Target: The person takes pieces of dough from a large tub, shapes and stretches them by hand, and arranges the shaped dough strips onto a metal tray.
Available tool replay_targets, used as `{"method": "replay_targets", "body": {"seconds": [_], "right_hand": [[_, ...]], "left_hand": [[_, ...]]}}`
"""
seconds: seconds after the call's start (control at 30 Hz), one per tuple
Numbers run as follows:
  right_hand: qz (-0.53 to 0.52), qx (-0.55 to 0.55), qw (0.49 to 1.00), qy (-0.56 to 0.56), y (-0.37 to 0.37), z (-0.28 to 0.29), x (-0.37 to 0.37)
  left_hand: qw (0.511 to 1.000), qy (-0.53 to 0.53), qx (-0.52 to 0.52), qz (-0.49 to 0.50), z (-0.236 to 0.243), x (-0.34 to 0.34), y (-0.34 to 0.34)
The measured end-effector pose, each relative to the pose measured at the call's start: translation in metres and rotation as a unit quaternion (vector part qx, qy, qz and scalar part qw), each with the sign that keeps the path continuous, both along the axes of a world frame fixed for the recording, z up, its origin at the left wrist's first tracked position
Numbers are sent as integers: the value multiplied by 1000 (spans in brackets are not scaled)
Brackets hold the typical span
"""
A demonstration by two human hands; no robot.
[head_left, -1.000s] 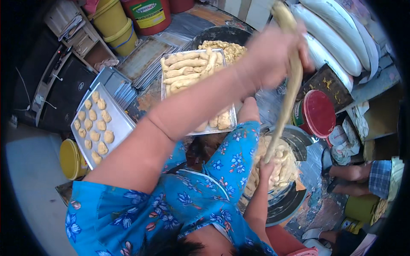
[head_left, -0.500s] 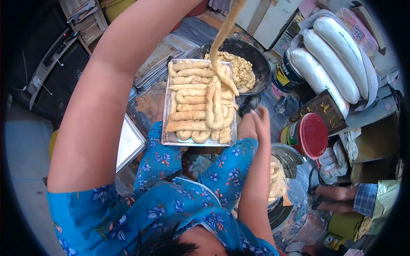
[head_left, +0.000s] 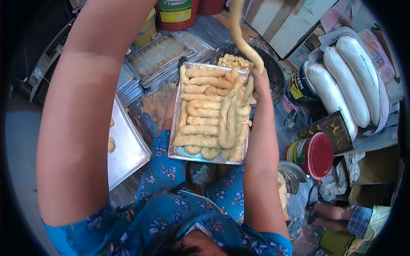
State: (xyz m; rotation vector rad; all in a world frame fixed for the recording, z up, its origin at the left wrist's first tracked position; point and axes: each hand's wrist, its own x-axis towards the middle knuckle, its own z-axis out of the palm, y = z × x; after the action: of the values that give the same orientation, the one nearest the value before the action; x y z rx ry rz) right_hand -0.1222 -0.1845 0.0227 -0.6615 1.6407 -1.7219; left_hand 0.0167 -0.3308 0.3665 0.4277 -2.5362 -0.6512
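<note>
A long, pale dough rope point(head_left: 244, 45) hangs from beyond the top edge down toward a metal tray point(head_left: 172, 153) across my knees. My right hand point(head_left: 261, 81) is closed around the rope's lower part at the tray's far right corner. My left arm point(head_left: 81, 111) is raised, and its hand is out of the picture above. Several thick dough strips point(head_left: 203, 113) lie crosswise on the tray, with a folded length point(head_left: 229, 117) laid over them on the right. Behind the tray, a black basin point(head_left: 276, 83) holds small dough pieces point(head_left: 232, 62), partly hidden by my hand and the rope.
On the left lies a shiny tray point(head_left: 128, 155) with a few dough bits, and beyond it stacked metal trays point(head_left: 156, 57). To the right stand a red-lidded bucket point(head_left: 321, 155) and white plastic-wrapped rolls point(head_left: 350, 85). Another person's legs point(head_left: 331, 210) show at lower right.
My right hand has gone from beside my knee up to the rope and closed on it. The rope's lower end has shifted right, and the view has moved somewhat.
</note>
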Motion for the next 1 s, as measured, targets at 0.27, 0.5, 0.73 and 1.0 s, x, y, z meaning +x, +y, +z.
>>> {"method": "replay_targets", "body": {"seconds": [0.27,0.5,0.73,1.0], "right_hand": [[-78,107,982,131,-37,-85,-50],[-37,209,892,398,-19,-55,22],[96,151,833,524,79,-36,123],[175,176,797,551,140,-51,160]], "left_hand": [[966,-174,49,-183,-206,21,49],[889,-157,-12,-429,-410,113,103],[902,-216,374,-28,-395,50,37],[837,-25,545,42,-418,36,102]]}}
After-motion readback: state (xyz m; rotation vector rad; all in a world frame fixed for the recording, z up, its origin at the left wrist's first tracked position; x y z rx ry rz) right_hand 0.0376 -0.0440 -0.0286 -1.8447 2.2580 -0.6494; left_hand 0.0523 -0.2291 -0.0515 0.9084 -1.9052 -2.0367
